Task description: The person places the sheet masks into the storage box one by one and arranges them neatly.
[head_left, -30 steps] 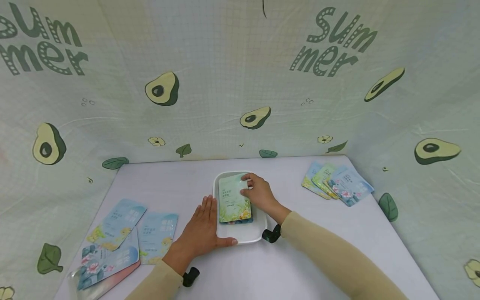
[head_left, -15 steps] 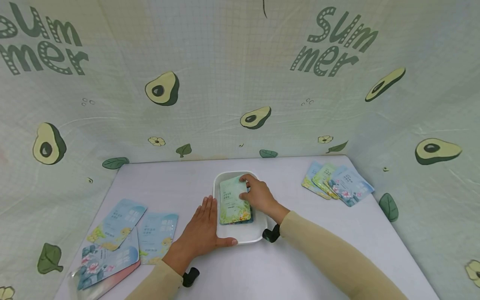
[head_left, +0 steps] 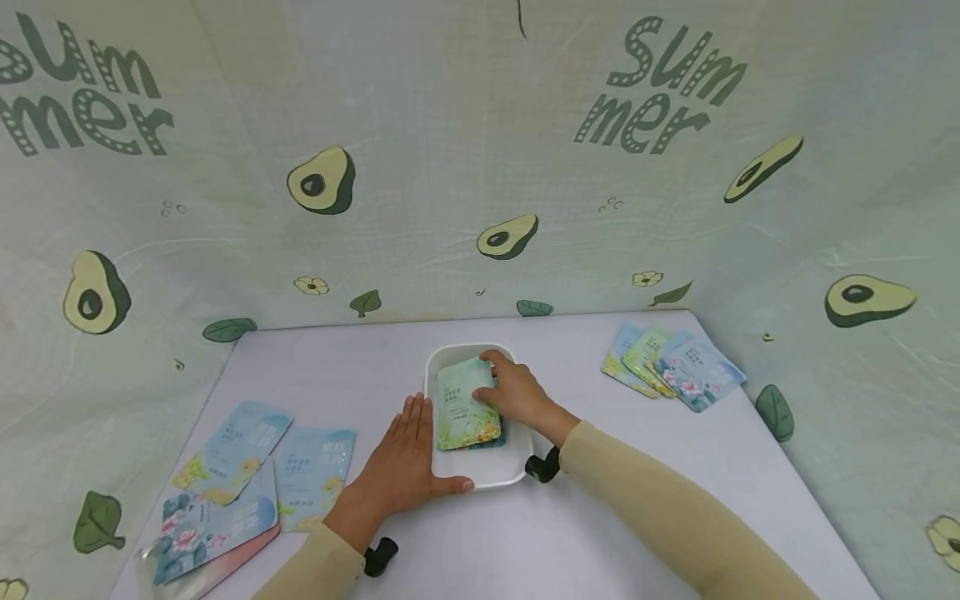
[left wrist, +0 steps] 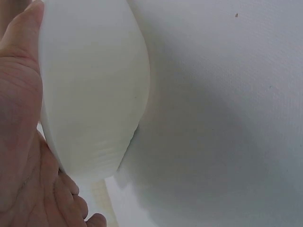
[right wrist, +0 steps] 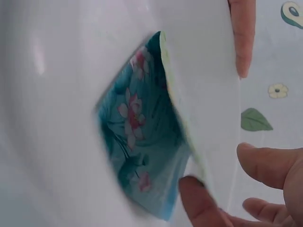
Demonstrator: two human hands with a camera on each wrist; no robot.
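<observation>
A white tray (head_left: 480,477) stands in the middle of the table. My left hand (head_left: 401,467) braces its left side with straight fingers, the thumb along the front edge. In the left wrist view that hand (left wrist: 21,142) lies against the tray's outer wall (left wrist: 94,85). With thumb and fingers, my right hand (head_left: 517,392) grips a green sheet mask packet (head_left: 462,408) by its right edge, inside the tray. Beneath it a blue packet with pink lotus flowers (right wrist: 135,123) lies in the tray; in the right wrist view the green packet (right wrist: 177,113) appears edge-on, tilted away from it.
Three overlapping packets (head_left: 693,371) lie at the table's back right. At the front left are several more: two light blue ones (head_left: 315,475), a lotus one (head_left: 213,521) and a pink-and-silver one (head_left: 240,560) underneath. A printed cloth (head_left: 420,150) hangs behind the table.
My right hand has brought the green packet slightly lower in the tray, toward me. The left hand has stayed at the tray's side. The view has shifted a little.
</observation>
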